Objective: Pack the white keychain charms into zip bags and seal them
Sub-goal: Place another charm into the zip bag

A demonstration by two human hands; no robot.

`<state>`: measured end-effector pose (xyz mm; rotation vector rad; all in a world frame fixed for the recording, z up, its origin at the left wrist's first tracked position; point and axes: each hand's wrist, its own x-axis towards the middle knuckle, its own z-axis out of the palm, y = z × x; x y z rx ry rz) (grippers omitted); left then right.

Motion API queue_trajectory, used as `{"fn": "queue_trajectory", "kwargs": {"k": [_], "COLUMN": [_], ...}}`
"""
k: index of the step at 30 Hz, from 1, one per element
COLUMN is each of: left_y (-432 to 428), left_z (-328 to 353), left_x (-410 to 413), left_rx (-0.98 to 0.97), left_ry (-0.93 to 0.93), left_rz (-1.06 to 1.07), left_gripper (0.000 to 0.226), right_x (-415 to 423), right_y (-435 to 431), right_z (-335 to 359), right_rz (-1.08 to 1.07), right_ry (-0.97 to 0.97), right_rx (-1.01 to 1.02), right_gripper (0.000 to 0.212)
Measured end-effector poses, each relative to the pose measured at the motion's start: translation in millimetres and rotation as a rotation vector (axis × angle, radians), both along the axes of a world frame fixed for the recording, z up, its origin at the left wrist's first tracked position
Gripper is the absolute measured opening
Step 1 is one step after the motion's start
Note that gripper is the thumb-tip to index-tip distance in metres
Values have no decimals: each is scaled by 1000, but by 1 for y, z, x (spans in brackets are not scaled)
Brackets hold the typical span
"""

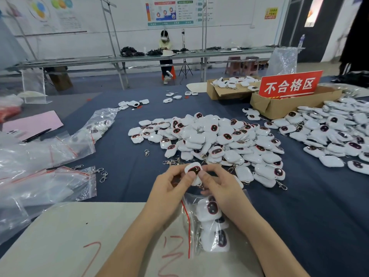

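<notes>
Head camera looks down on a beige board (69, 236) scrawled with red marks at the near edge of the table, its far edge meeting the blue cloth (123, 156). On the board's right end lies a zip bag (190, 232) under the two forearms. Its long side runs near to far, its red strip runs down the left side, and it holds several white charms stacked with their dark windows up. Just beyond it the left hand (171, 188) and right hand (221, 188) meet. Both pinch one charm (193, 169) between thumbs and fingertips, lifted off the cloth. Its dark oval window faces up, and its long axis runs left to right from hand to hand. To the left, a heap of clear bags (40, 176) spreads to the table's left edge, with loose metal clasps (103, 174) beside it. A strip of blue cloth shows between that heap and the hands, and a wider stretch lies right of the right forearm. Right behind the hands sits a big pile of charms (215, 140), some lying window up and some window down. A second pile (335, 132) runs off the right edge. Farther back stand two cardboard boxes (279, 104), the nearer one carrying a red sign (290, 84). At far left lie a pink sheet (34, 122) and a pen (37, 134). Beyond the table a person (165, 43) sits at a long bench.
</notes>
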<state>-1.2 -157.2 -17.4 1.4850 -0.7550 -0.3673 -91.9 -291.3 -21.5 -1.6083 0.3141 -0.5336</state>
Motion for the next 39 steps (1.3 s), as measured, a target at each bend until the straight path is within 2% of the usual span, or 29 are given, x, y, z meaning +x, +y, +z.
{"fn": "queue_trajectory", "kwargs": {"k": [7, 10, 19, 27, 39], "left_y": [-2, -3, -3, -1, -1], "left_z": [-1, -4, 0, 2, 1], "left_x": [1, 0, 2, -1, 0], "left_rx": [105, 134, 134, 117, 180], "left_ry": [-160, -212, -185, -136, -200], "left_rz": [44, 36, 19, -19, -29], "left_gripper": [27, 24, 23, 23, 38], "right_x": [2, 3, 2, 1, 2], "right_y": [-2, -4, -5, -6, -8], "right_z": [-2, -4, -4, -5, -7], "right_rz": [8, -19, -7, -51, -85], "right_ry": [27, 15, 35, 62, 59], "right_rx": [8, 14, -23, -11, 12], "right_gripper": [7, 7, 12, 6, 8]}}
